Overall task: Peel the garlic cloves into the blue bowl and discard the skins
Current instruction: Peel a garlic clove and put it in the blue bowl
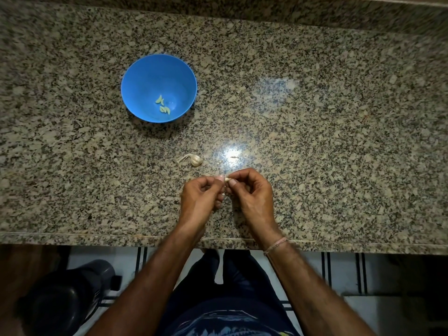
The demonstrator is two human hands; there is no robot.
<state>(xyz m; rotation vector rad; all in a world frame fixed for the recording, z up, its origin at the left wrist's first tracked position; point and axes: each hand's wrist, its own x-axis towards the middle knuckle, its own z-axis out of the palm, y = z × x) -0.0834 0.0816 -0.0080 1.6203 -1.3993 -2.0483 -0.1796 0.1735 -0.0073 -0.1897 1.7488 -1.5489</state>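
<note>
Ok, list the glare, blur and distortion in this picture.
Head view: strong glare on the granite counter right of the garlic bulb, fainter glare farther back; wide-angle lens bows the counter's edges; corners dark and soft; blue bowl sharp, evenly lit.

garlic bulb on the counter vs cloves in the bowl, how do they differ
The garlic bulb wears white skin; the cloves are bare, pale greenish. The bulb is one clump; the cloves lie loose. The bulb lies on the counter, the cloves in the blue bowl. Both lie untouched.

dim, vignetted wide-angle view; overhead glare on the speckled counter (315,122).
</note>
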